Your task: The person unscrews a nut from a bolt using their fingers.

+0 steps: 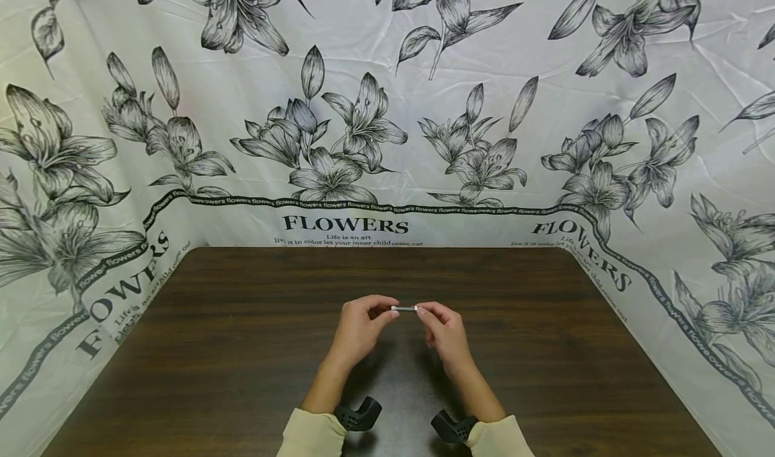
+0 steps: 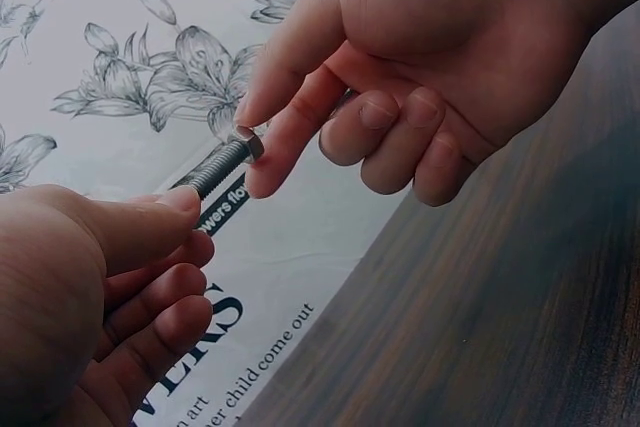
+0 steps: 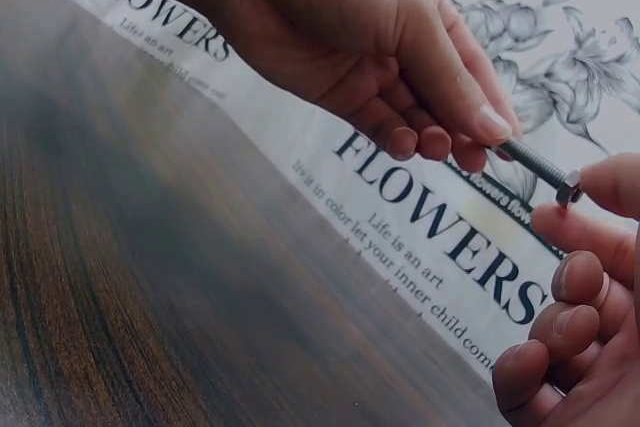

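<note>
A silver threaded bolt (image 1: 404, 308) spans the gap between both hands above the table. My left hand (image 1: 357, 329) pinches one end of its shank between thumb and fingers. At the other end sits a hexagonal piece (image 3: 568, 188); whether it is the bolt's head or a nut I cannot tell. My right hand (image 1: 448, 336) has its thumb and index finger on either side of that piece, the other fingers curled in. In the left wrist view the bolt (image 2: 222, 167) slants up toward the right hand. The left fingertips hide its far end.
Beneath the hands lies a dark brown wooden table (image 1: 242, 349). A white cloth (image 1: 472, 225) printed with black flowers and lettering hangs behind it and along both sides. Black devices (image 1: 360, 414) are strapped to both wrists, next to pale yellow sleeves (image 1: 311, 433).
</note>
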A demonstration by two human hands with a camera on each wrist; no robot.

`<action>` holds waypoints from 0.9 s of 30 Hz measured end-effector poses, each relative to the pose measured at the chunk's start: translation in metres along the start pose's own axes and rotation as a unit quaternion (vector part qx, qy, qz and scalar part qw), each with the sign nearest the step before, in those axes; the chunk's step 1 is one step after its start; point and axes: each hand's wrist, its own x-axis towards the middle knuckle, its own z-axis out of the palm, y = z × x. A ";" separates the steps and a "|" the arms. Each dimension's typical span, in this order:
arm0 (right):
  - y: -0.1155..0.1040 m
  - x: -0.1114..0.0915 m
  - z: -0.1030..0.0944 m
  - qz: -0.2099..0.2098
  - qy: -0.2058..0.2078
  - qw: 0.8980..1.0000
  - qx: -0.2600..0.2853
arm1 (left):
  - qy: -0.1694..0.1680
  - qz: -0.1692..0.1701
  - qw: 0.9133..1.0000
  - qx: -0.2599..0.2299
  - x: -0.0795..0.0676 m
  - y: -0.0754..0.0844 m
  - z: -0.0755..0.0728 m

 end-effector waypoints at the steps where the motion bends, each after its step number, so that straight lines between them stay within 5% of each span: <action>1: 0.000 0.000 0.000 0.000 -0.001 1.000 0.001 | -0.001 0.000 1.000 -0.001 0.000 0.000 0.000; 27: -0.003 -0.003 0.002 -0.052 -0.029 0.997 0.048 | 0.001 -0.002 1.000 0.011 0.001 -0.001 -0.001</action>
